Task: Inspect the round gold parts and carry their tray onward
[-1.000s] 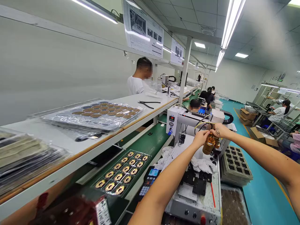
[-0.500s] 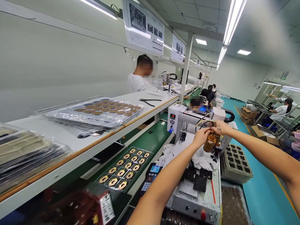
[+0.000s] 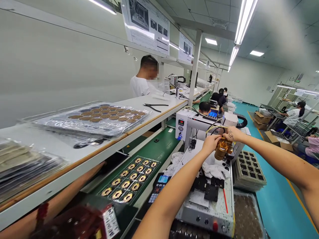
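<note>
Cylinder [image 3: 221, 152], gold-coloured, sits at the front of the white benchtop machine [image 3: 195, 124], above its bed. Both our hands are at its upper end, near each other. Left hand [image 3: 211, 143]: fingers bent in at the top edge. Right hand [image 3: 232, 134]: knuckles up, fingers curled toward the same spot. Can't tell whether either is clamped or only touching; contact is too small and partly hidden.

To do it well, we'd judge: one hand steadies, the other does the fine work. Hold the cylinder near upright, no side load. Mind the thin cables [image 3: 211, 127] just behind our fingers, and keep forearms off the bed.

Materials: cylinder looks like smooth, polished metal, round, narrower towards the top. Cloth [image 3: 214, 170] below it is soft, white, crumpled. Black blocks [image 3: 211, 192] on the bed are flat, angular, matt; a thin red strip [image 3: 225, 200] lies beside them. Bed paint is speckled dark. Clear tray [image 3: 138, 174] on the smooth green belt [image 3: 163, 149] carries shiny gold rings [image 3: 126, 184] in rows. Stacked trays [image 3: 251, 182] on our right look like stiff plastic with dark square pockets.
</note>
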`<state>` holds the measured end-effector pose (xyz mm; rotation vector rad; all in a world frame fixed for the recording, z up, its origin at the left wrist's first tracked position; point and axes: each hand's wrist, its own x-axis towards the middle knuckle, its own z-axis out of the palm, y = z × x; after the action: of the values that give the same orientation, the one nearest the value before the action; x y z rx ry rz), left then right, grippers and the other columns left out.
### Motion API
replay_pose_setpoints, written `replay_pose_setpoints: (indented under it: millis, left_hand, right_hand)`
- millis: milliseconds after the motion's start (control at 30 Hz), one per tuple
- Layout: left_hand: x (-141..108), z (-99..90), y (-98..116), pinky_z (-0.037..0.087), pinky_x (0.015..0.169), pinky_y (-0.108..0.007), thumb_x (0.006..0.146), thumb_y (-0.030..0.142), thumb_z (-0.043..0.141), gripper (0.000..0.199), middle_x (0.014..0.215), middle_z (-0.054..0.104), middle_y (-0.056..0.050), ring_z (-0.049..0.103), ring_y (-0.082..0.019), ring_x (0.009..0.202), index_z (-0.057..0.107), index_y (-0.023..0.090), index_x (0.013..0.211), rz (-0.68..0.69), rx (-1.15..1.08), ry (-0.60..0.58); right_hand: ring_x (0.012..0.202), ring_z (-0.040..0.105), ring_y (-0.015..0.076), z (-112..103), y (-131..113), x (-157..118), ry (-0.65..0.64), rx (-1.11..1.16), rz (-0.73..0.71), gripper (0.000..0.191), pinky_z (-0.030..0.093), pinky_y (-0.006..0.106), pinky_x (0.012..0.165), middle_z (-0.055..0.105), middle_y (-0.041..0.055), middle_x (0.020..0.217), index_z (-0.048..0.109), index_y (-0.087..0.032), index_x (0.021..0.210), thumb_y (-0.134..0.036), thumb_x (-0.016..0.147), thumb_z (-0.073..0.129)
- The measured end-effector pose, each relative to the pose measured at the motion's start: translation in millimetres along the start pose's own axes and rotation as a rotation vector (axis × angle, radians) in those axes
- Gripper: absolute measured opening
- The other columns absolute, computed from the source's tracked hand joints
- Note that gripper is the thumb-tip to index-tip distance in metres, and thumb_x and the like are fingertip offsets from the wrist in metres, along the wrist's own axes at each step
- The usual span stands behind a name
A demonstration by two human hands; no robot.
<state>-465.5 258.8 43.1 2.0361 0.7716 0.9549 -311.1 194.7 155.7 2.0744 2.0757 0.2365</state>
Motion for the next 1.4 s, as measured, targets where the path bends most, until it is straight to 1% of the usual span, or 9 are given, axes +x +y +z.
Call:
replay_pose_setpoints:
  millis: [267, 467, 567, 767, 967, 1067, 1167, 1300, 1400]
  left_hand:
    - [1.1, -0.2, -2.8, 0.056, 0.106, -0.036, 0.101, 0.032, 0.063, 0.029, 0.124, 0.082, -0.007, 0.076, -0.026, 0.116, 0.084, 0.027, 0.121, 0.026, 0.006, 0.005]
    - [1.5, -0.1, -4.1, 0.056, 0.104, -0.036, 0.103, 0.030, 0.060, 0.030, 0.121, 0.084, -0.005, 0.077, -0.026, 0.113, 0.084, 0.029, 0.121, 0.048, 0.003, -0.013]
    - [1.7, 1.0, -5.3, 0.056, 0.104, -0.036, 0.102, 0.031, 0.061, 0.030, 0.121, 0.083, -0.006, 0.077, -0.026, 0.114, 0.084, 0.028, 0.121, 0.046, 0.005, -0.010]
    - [3.2, 3.9, -9.6, 0.056, 0.105, -0.037, 0.102, 0.032, 0.062, 0.028, 0.121, 0.083, -0.006, 0.076, -0.027, 0.114, 0.084, 0.028, 0.119, 0.055, 0.008, 0.007]
    - [4.3, 7.1, -12.1, 0.056, 0.101, -0.034, 0.104, 0.034, 0.061, 0.028, 0.122, 0.083, -0.005, 0.076, -0.025, 0.112, 0.083, 0.027, 0.119, 0.068, 0.016, 0.034]
    - [-10.1, 12.3, -27.2, 0.052, 0.108, -0.035, 0.111, 0.038, 0.044, 0.040, 0.136, 0.076, -0.009, 0.069, -0.023, 0.124, 0.075, 0.024, 0.133, 0.008, 0.063, 0.108]
    - [-43.3, 26.5, -55.1, 0.050, 0.106, -0.042, 0.113, 0.037, 0.031, 0.050, 0.124, 0.076, -0.017, 0.068, -0.028, 0.120, 0.075, 0.017, 0.124, -0.129, 0.154, 0.098]
    - [-93.2, 61.4, -86.4, 0.050, 0.104, -0.048, 0.087, 0.034, 0.079, 0.023, 0.110, 0.076, -0.020, 0.066, -0.038, 0.118, 0.080, 0.015, 0.100, -0.231, 0.240, -0.111]
    - [-110.5, 81.0, -92.5, 0.048, 0.108, -0.049, 0.076, 0.016, 0.083, 0.016, 0.111, 0.074, -0.019, 0.064, -0.039, 0.122, 0.079, 0.015, 0.092, -0.252, 0.242, -0.194]
  right_hand:
    - [0.106, 0.072, 0.0232, -8.5, 17.3, -18.5, -0.057, -0.011, -0.292, 0.031, 0.050, 0.028, 0.090, 0.078, 0.0127, 0.115, 0.072, -0.020, 0.113, -0.038, 0.111, 0.046]
    - [0.078, 0.076, 0.0326, 7.6, 0.1, -0.4, 0.003, -0.040, 0.013, 0.048, 0.046, 0.036, 0.062, 0.078, 0.0273, 0.089, 0.076, -0.006, 0.093, -0.035, 0.108, 0.041]
    - [0.080, 0.075, 0.0290, 5.4, 3.4, -1.4, -0.005, -0.008, -0.047, 0.046, 0.047, 0.033, 0.063, 0.079, 0.0234, 0.092, 0.077, -0.008, 0.095, -0.035, 0.108, 0.042]
    - [0.106, 0.070, 0.0262, -1.9, 28.7, -19.4, -0.027, 0.045, -0.366, 0.038, 0.051, 0.033, 0.091, 0.076, 0.0140, 0.116, 0.068, -0.018, 0.129, -0.039, 0.111, 0.042]
    - [0.085, 0.071, 0.0252, 0.2, 16.6, -15.0, 0.011, 0.072, -0.220, 0.036, 0.046, 0.032, 0.071, 0.079, 0.0151, 0.096, 0.076, -0.014, 0.105, -0.035, 0.108, 0.047]
    - [0.068, 0.067, 0.0245, 0.3, 5.1, -12.3, 0.039, 0.086, -0.066, 0.042, 0.037, 0.034, 0.059, 0.078, 0.0173, 0.081, 0.078, -0.012, 0.088, -0.036, 0.106, 0.048]
    - [0.066, 0.066, 0.0224, 0.7, 1.8, -12.7, 0.049, 0.115, -0.020, 0.042, 0.036, 0.034, 0.059, 0.078, 0.0153, 0.079, 0.078, -0.013, 0.085, -0.039, 0.106, 0.051]
    - [0.071, 0.067, 0.0203, 3.8, 5.1, -15.7, 0.058, 0.148, -0.022, 0.038, 0.038, 0.031, 0.063, 0.080, 0.0119, 0.085, 0.078, -0.016, 0.090, -0.039, 0.107, 0.052]
    - [0.071, 0.067, 0.0208, 8.0, 7.0, -17.7, 0.069, 0.158, -0.020, 0.039, 0.039, 0.031, 0.063, 0.080, 0.0119, 0.084, 0.077, -0.016, 0.090, -0.039, 0.107, 0.051]
